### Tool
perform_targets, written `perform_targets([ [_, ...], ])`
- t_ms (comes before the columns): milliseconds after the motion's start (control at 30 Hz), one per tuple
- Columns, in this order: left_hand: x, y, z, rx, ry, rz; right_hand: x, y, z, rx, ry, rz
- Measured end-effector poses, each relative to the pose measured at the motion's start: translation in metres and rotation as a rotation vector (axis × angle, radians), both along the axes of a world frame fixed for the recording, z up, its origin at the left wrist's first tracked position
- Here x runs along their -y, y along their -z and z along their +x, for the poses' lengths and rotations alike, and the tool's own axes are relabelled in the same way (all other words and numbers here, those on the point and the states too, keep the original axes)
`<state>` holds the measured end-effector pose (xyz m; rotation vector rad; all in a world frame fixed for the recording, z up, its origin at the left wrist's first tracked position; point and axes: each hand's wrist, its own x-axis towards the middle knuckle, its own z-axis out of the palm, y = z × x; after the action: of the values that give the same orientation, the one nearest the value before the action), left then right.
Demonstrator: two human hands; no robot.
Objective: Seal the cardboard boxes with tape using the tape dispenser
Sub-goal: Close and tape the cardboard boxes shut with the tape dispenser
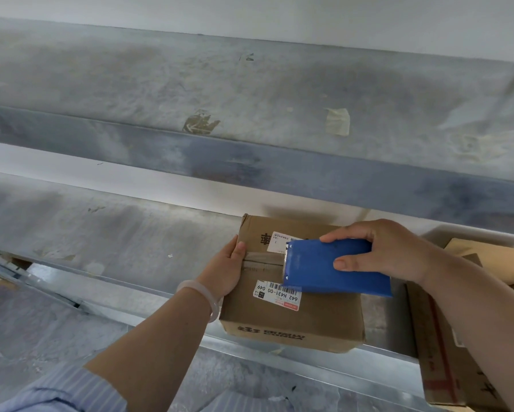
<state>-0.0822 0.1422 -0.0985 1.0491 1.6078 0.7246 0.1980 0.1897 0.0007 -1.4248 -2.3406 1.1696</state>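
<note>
A small brown cardboard box point(291, 319) with white barcode labels sits on a grey metal shelf point(115, 233). My right hand point(389, 251) grips a blue tape dispenser point(333, 269) laid on the box top, its toothed edge pointing left. A strip of clear tape point(264, 261) runs along the box's seam from the dispenser to the left edge. My left hand point(224, 272) holds the box's left side, thumb pressing the tape end at the edge.
Another metal shelf point(249, 93) runs above, with tape scraps stuck on it. To the right lie more cardboard boxes point(446, 352), one with red markings. The shelf's front rail point(309, 355) passes below the box.
</note>
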Motion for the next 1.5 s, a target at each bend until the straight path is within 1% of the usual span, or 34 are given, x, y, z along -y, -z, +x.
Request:
perform_targets([
  [167,-0.007,-0.004,-0.005,-0.106,0.041,0.019,-0.003,0.003,-0.007,0.028,0.009,0.029],
  [300,-0.011,-0.008,0.010,-0.273,-0.027,0.039,-0.002,0.003,-0.009,0.034,0.007,0.040],
  [400,-0.007,-0.007,0.021,-0.473,0.063,0.104,-0.001,0.002,-0.009,0.036,-0.001,0.050],
  [467,-0.008,-0.004,0.021,-0.557,0.094,0.108,0.000,0.001,-0.008,0.035,-0.001,0.036],
  [667,-0.008,-0.001,0.017,-0.540,0.100,0.120,0.002,-0.004,0.007,0.025,0.021,-0.013],
  [867,-0.010,-0.001,0.015,-0.570,0.112,0.124,0.013,-0.007,0.045,-0.003,0.084,-0.030],
  [1100,-0.014,0.000,-0.001,-0.596,0.167,0.111,0.024,0.002,0.037,-0.029,0.120,-0.014],
  [1133,-0.014,0.000,-0.003,-0.651,0.178,0.132,0.025,0.003,0.036,-0.033,0.129,-0.013],
  [1167,-0.014,-0.001,-0.003,-0.755,0.188,0.187,0.027,0.003,0.035,-0.036,0.134,-0.011],
  [1233,-0.012,-0.002,0.004,-0.992,0.202,0.380,0.029,0.002,0.033,-0.046,0.139,-0.010],
  [1267,-0.011,-0.003,0.011,-1.040,0.223,0.467,0.030,0.001,0.033,-0.052,0.142,-0.011],
  [1333,-0.010,-0.005,0.026,-1.038,0.348,0.542,0.032,0.002,0.033,-0.064,0.143,-0.017],
  [1433,-0.009,0.000,0.040,-1.087,0.555,0.511,0.033,0.002,0.033,-0.066,0.133,-0.019],
  [1500,-0.012,0.001,0.037,-1.108,0.591,0.474,0.033,0.002,0.034,-0.068,0.136,-0.029],
])
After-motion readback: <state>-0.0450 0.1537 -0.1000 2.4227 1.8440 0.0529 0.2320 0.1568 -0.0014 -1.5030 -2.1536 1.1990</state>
